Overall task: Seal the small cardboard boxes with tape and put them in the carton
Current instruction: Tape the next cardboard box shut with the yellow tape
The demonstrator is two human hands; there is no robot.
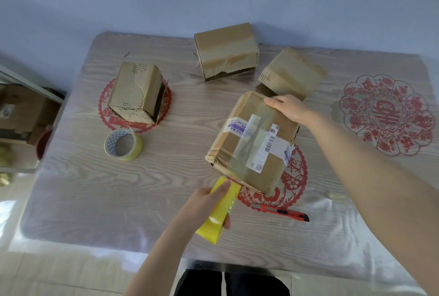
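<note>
— What does the left grip (205, 204) have?

— A yellow tape roll (211, 227). The fingers are curled round it and the thumb lies along its top. It is the nearest thing to the person, above the near part of the tabletop (95, 200).

— And just right of that grip?

— A red utility knife (282, 214) lies flat on the tabletop, near the grip but apart from it.

— Where is the box in hand?

— The labelled box (251, 143) is straight beyond the left grip. It is tilted, with its near lower corner right at the roll's far end. I cannot tell whether the two touch. White shipping labels and clear tape cross its top face.

— The right grip (291, 108)?

— It is closed over that box's far upper edge. The thumb is on the top face and the other fingers are hidden behind the edge.

— What lies farther out?

— Left of the left grip and a little beyond it, a second tape roll (123, 145) rests on the tabletop. Past that roll, a tall box (136, 94) stands on a red paper-cut pattern (105, 115). Just behind the right grip is an open-ended box (293, 71). Left of that and farthest away, a wide box (225, 49) sits near the far edge. Well to the right of the right grip is a round red flower pattern (386, 115).
</note>
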